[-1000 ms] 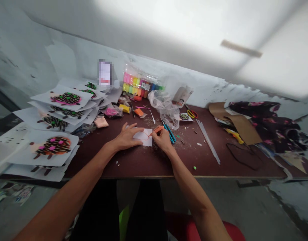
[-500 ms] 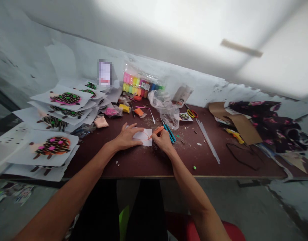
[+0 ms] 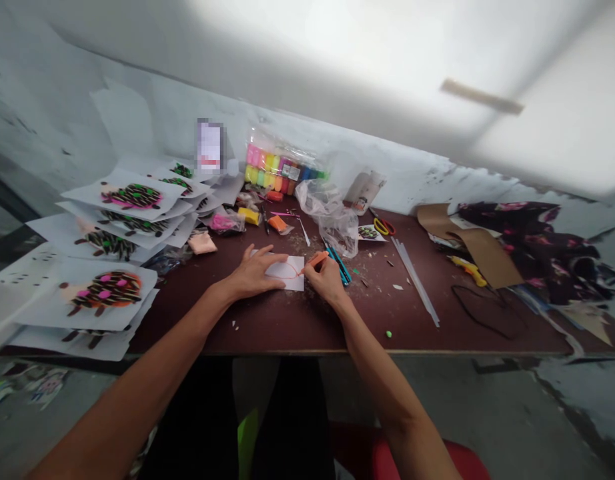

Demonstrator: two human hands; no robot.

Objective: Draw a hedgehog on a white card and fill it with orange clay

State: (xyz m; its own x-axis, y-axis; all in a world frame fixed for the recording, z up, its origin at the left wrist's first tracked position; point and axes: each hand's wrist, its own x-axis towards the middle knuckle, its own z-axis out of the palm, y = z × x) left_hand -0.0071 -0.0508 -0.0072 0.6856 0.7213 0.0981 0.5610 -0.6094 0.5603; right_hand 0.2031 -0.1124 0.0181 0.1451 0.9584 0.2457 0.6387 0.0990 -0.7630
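A small white sheet of paper (image 3: pixel 293 283) lies on the dark red table, with a curved orange outline drawn on it. My left hand (image 3: pixel 255 272) rests on the paper's left part with its fingers spread, thumb and fingertips on the sheet. An orange marker (image 3: pixel 316 259) is gripped in my right hand (image 3: pixel 327 279), its tip at the right end of the orange line. Just behind my right hand lie teal pens (image 3: pixel 342 267), partly hidden by it.
Stacked papers with clay hedgehogs (image 3: pixel 100 293) fill the left side. Clay packs (image 3: pixel 275 173), a clear plastic bag (image 3: pixel 337 220) and scissors (image 3: pixel 382 225) stand or lie at the back. On the right are clear glue sticks (image 3: pixel 416 283), a yellow glue gun (image 3: pixel 467 269) and dark floral cloth (image 3: pixel 527 247).
Almost nothing differs. My right hand and the marker have shifted very slightly at the paper's right edge; my left hand stays on the sheet.
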